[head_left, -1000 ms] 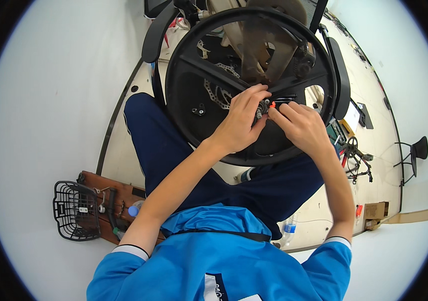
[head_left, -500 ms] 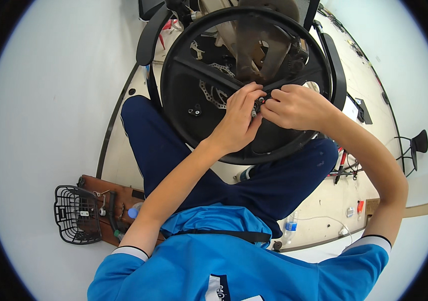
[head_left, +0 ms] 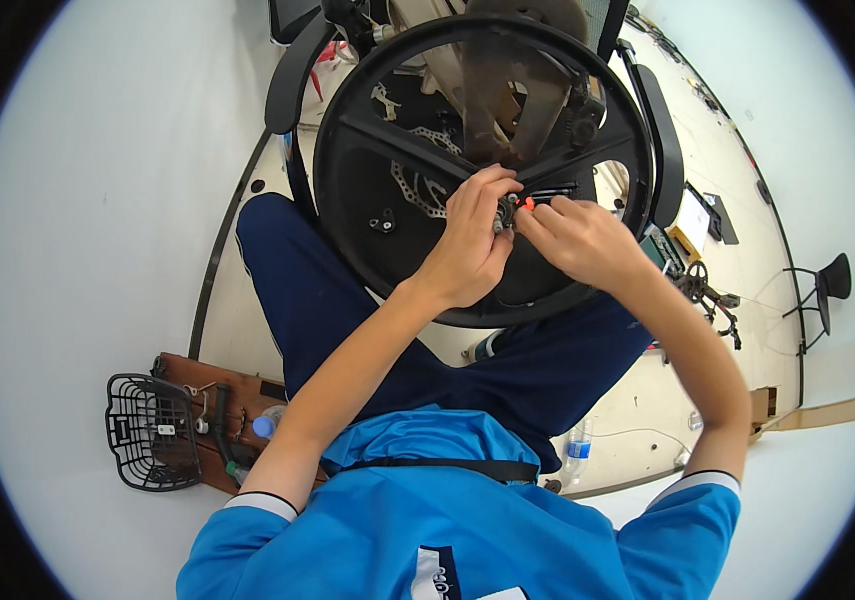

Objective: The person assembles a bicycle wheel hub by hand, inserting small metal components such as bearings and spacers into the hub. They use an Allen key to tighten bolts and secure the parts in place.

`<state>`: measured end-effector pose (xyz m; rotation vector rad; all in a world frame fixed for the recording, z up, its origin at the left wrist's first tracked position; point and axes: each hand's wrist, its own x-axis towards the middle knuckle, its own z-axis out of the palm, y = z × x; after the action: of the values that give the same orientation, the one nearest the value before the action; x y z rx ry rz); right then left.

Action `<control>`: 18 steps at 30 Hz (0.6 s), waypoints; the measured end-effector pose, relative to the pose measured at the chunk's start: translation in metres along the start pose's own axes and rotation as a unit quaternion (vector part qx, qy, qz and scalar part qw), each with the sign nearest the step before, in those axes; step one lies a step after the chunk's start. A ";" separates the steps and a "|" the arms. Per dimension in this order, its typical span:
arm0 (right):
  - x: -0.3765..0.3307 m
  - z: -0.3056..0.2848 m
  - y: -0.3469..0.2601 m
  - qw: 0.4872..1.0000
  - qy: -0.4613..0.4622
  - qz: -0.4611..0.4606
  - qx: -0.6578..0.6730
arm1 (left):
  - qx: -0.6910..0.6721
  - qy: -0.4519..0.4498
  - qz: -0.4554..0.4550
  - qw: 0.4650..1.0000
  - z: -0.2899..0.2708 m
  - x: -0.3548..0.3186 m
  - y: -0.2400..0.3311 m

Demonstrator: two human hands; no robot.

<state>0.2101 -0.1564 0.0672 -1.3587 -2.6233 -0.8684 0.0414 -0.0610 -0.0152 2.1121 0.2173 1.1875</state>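
Observation:
Over a round black tray with a raised rim and ribs (head_left: 342,230), my left hand (head_left: 465,235) grips a small grey metal part that looks like a bicycle brake caliper (head_left: 501,214). My right hand (head_left: 587,240) is closed in a pinch at its right side, fingertips on a small orange-red piece (head_left: 528,203). Whether that piece is still joined to the caliper cannot be made out. Left of my hands lie brake rotors (head_left: 405,190), a small black fitting (head_left: 382,222) and a silvery bracket (head_left: 384,102). Dark slim rods (head_left: 554,190) show beyond my right fingers.
A brownish metal piece (head_left: 517,95) covers the tray's far side. Chair armrests (head_left: 655,140) flank it. A black wire basket (head_left: 152,435) and brown board (head_left: 209,385) are at lower left. A bottle (head_left: 576,452), crank parts (head_left: 702,290) and black chair (head_left: 830,285) stand right.
My right hand has drawn slightly right and down from the caliper, and its elbow has swung inward. More of the orange-red piece shows. My left hand stays nearly in place, still holding the caliper.

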 end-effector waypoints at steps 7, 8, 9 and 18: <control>-0.009 0.020 -0.038 0.986 0.063 0.157 0.004 | -0.014 0.001 -0.003 1.000 0.002 -0.001 -0.003; -0.009 0.024 -0.042 0.981 0.078 0.180 0.005 | -0.016 0.000 -0.005 1.000 0.002 -0.001 -0.003; -0.009 0.027 -0.047 0.975 0.092 0.203 0.006 | -0.019 0.001 -0.003 1.000 0.003 -0.001 -0.003; 0.026 0.081 -0.107 0.785 0.385 0.456 0.164 | -0.011 -0.012 0.021 1.000 0.000 -0.001 -0.009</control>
<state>0.1279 -0.1446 -0.0410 -1.4676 -1.1851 -0.5606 0.0423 -0.0543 -0.0216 2.1193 0.1501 1.1830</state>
